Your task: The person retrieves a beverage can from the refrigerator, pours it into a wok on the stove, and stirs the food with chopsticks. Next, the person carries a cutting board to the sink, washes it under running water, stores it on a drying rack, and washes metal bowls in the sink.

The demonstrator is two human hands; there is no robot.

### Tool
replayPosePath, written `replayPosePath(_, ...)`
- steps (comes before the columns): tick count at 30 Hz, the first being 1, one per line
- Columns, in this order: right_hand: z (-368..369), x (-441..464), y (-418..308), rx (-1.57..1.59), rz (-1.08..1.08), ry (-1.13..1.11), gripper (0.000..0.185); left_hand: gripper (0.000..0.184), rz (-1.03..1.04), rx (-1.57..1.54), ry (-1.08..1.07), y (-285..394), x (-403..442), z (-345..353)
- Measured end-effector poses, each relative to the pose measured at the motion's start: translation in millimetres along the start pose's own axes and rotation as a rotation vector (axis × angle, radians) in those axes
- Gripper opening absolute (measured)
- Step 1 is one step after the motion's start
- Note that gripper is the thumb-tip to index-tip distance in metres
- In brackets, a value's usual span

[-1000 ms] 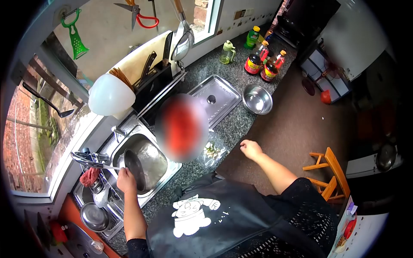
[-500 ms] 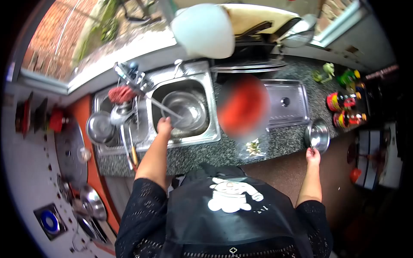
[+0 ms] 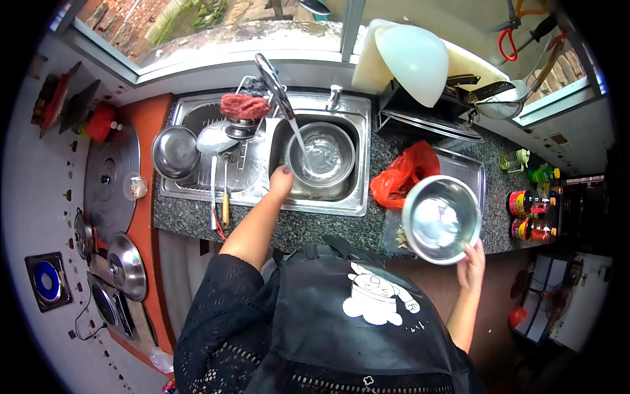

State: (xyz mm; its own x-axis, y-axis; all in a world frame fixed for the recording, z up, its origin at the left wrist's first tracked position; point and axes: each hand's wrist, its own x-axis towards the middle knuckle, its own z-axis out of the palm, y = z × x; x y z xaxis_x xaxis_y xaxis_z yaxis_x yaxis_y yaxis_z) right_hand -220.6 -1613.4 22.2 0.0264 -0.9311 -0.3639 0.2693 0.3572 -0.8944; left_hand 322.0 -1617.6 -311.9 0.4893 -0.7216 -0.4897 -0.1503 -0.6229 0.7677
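My left hand (image 3: 282, 182) is closed at the left rim of a steel basin (image 3: 342, 176), which sits in the right sink bowl (image 3: 362, 197). Water runs from the faucet (image 3: 275, 85) into this basin. On the other side, my right hand (image 3: 471, 264) grips the lower right rim of a shiny steel bowl (image 3: 441, 220). That bowl is tilted, its inside facing me, over the counter's front edge. It partly covers a metal tray (image 3: 466, 164) and a clear bag of small pale pieces (image 3: 401, 238). A red plastic bag (image 3: 400, 177) lies just left of the bowl.
A steel pot (image 3: 175, 152), ladles (image 3: 216, 141) and a red cloth (image 3: 244, 106) crowd the left sink. Sauce bottles (image 3: 525, 203) stand at the right end. Behind the counter are a knife rack (image 3: 426, 118) and a pale chopping board (image 3: 369, 65).
My right hand has brought the steel bowl leftward, from beyond the counter edge to in front of the tray, and turned its opening toward me. My left hand stays at the basin; the view has shifted.
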Motion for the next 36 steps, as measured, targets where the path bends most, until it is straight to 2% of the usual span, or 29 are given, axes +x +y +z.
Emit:
replayPosePath(1, 30, 14, 14, -0.053, 0.03, -0.07, 0.041, 0.053, 0.029, -0.093, -0.022, -11, 3, -4)
replayPosePath(3, 95, 47, 51, -0.087, 0.135, -0.173, 0.043, 0.047, 0.002, -0.23, -0.038, 14, -30, -28)
replayPosePath(6, 143, 121, 162, -0.118, 0.253, -0.232, 0.033, 0.041, -0.012, -0.294, -0.078, 38, -66, -70)
replayPosePath(7, 196, 115, 152, -0.219, 0.314, -0.313, 0.029, 0.04, 0.004, -0.295, -0.091, 36, -72, -81)
replayPosePath(9, 212, 171, 220, -0.244, 0.328, -0.386, 0.024, 0.035, 0.041, -0.309, -0.1, 45, -92, -106)
replayPosePath(11, 227, 203, 250, -0.116, 0.303, -0.421, 0.019, 0.034, 0.093, -0.264, -0.094, 47, -103, -133)
replayPosePath(12, 252, 196, 234, -0.044, 0.41, -0.295, 0.018, 0.034, 0.122, -0.241, -0.093, 49, -106, -145)
replayPosePath(16, 246, 198, 257, 0.081, 0.457, -0.091, 0.006, 0.033, 0.171, -0.289, 0.014, 53, -119, -167)
replayPosePath(18, 241, 193, 271, 0.122, 0.567, -0.098, 0.015, 0.029, 0.195, -0.231, 0.014, 60, -125, -164)
replayPosePath(20, 250, 183, 285, 0.17, 0.622, -0.043, 0.013, 0.027, 0.238, -0.094, -0.012, 66, -127, -157)
replayPosePath(21, 249, 188, 299, 0.241, 0.752, -0.018, 0.011, 0.026, 0.219, -0.043, -0.065, 81, -130, -154)
replayPosePath(22, 252, 190, 309, 0.313, 0.883, 0.009, 0.009, 0.028, 0.332, 0.002, -0.055, 83, -123, -143)
replayPosePath(24, 246, 186, 325, 0.5, 1.003, -0.03, 0.005, 0.03, 0.562, 0.099, -0.033, 87, -108, -119)
replayPosePath(25, 258, 179, 311, 0.497, 1.097, -0.024, 0.004, 0.034, 0.593, 0.114, -0.044, 105, -105, -111)
replayPosePath(26, 270, 171, 297, 0.495, 1.189, -0.016, 0.006, 0.037, 0.627, 0.129, -0.057, 124, -100, -103)
replayPosePath(27, 271, 169, 298, 0.552, 1.333, -0.065, 0.013, 0.043, 0.724, 0.191, -0.074, 131, -88, -90)
replayPosePath(28, 270, 168, 299, 0.579, 1.386, -0.04, 0.017, 0.046, 0.852, 0.294, -0.051, 140, -76, -79)
replayPosePath(30, 273, 172, 298, 0.735, 1.502, -0.056, 0.015, 0.047, 0.838, 0.401, -0.098, 162, -65, -56)
replayPosePath(31, 286, 171, 288, 0.734, 1.498, -0.089, 0.013, 0.048, 0.93, 0.552, -0.116, 171, -62, -45)
replayPosePath(32, 296, 169, 278, 0.724, 1.428, 0.047, 0.013, 0.049, 1.017, 0.707, -0.13, 179, -60, -35)
replayPosePath(34, 344, 154, 226, 0.498, 1.294, 0.234, 0.013, 0.05, 1.03, 0.624, -0.141, 176, -51, -20)
replayPosePath(36, 311, 180, 263, 0.699, 1.509, 0.018, 0.012, 0.051, 1.05, 0.582, -0.162, 185, -38, -29)
